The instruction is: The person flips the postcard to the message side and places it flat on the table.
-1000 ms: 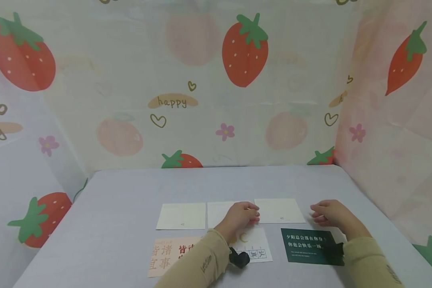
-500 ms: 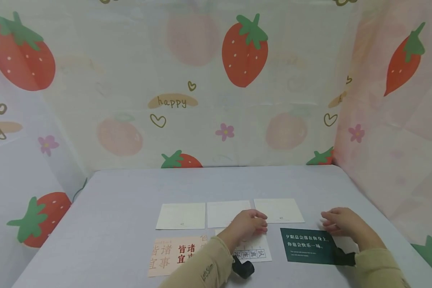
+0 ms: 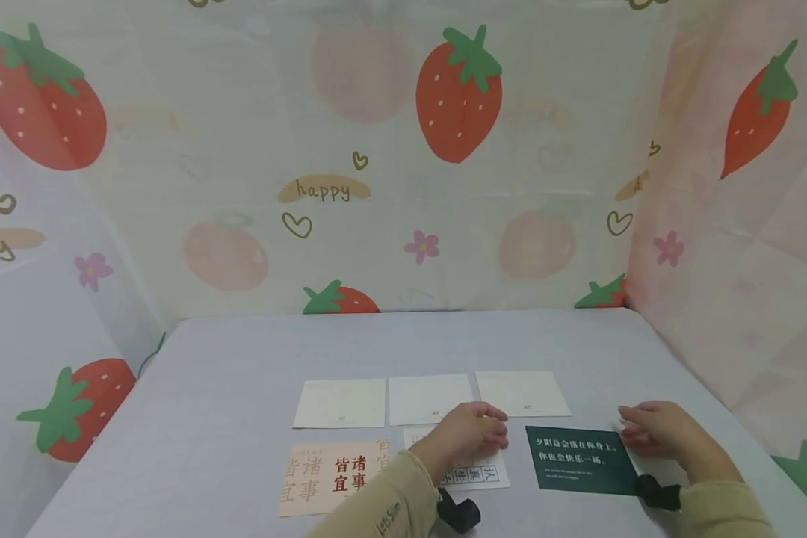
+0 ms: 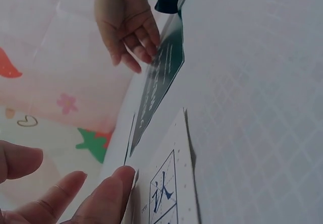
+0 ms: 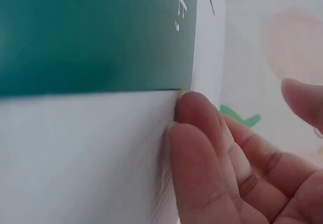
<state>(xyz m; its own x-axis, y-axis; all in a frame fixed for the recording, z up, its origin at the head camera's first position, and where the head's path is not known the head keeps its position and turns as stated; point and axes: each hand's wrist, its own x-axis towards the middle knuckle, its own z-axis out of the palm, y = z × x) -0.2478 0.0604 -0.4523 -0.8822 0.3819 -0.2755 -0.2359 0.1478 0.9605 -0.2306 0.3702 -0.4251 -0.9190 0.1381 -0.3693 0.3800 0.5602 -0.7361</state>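
Observation:
In the head view my left hand (image 3: 465,433) hovers over the white card with blue characters (image 3: 479,476), covering part of it. The left wrist view shows its fingertips (image 4: 108,196) beside that card's edge, thumb apart, nothing between them. My right hand (image 3: 667,435) is by the right side of the dark green card with white writing (image 3: 578,463). Seen in the right wrist view, the right fingertips (image 5: 194,148) come down right at a corner of the green card (image 5: 96,37), fingers loosely bent and thumb held away. Both hands are without anything in them.
Left of the white card lies a peach card with red characters (image 3: 329,478). Behind these, a row of three pale cards, left (image 3: 339,403), middle (image 3: 427,396) and right (image 3: 523,394), lies on the white table (image 3: 195,418). A strawberry-print curtain (image 3: 376,164) encloses the back and sides.
Both hands have shifted right and nearer the person, the right hand from behind the green card to its right edge. The cards stay in place; more of the middle back card shows.

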